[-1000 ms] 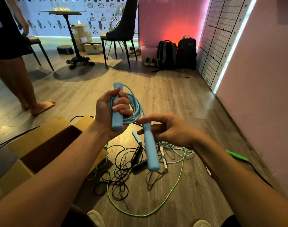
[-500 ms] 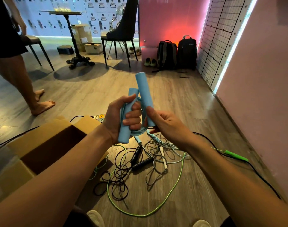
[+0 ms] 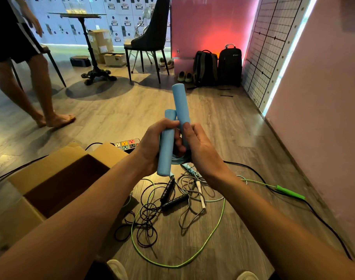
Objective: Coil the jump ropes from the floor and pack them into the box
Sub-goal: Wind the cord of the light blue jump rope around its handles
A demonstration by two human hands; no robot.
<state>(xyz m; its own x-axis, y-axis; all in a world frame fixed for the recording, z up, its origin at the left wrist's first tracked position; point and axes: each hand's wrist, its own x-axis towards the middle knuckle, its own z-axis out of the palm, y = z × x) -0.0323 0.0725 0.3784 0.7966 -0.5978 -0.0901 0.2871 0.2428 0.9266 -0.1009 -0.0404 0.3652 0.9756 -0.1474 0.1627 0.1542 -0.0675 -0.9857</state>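
I hold a light blue jump rope (image 3: 179, 102) at chest height, its two foam handles upright side by side and its cord coiled below them. My left hand (image 3: 152, 144) grips the shorter-looking handle and the coil. My right hand (image 3: 201, 148) holds the taller handle from the right. An open cardboard box (image 3: 57, 170) sits on the floor at lower left. Below my hands lie tangled ropes: a black rope (image 3: 173, 201) with two black handles, a green rope (image 3: 289, 191) whose handle lies far right, and a pale rope (image 3: 200, 190) with white handles.
A barefoot person (image 3: 41, 81) stands at far left near a stool. A power strip (image 3: 127, 143) and black cable (image 3: 322, 219) lie on the wood floor. A pedestal table (image 3: 87, 47), a chair (image 3: 150, 41), two backpacks (image 3: 218, 65) and shoes are at the back. A pink wall runs along the right.
My right hand swung the second blue handle up from hanging low to stand upright beside the first. Both hands drew together. The person at left stepped nearer.
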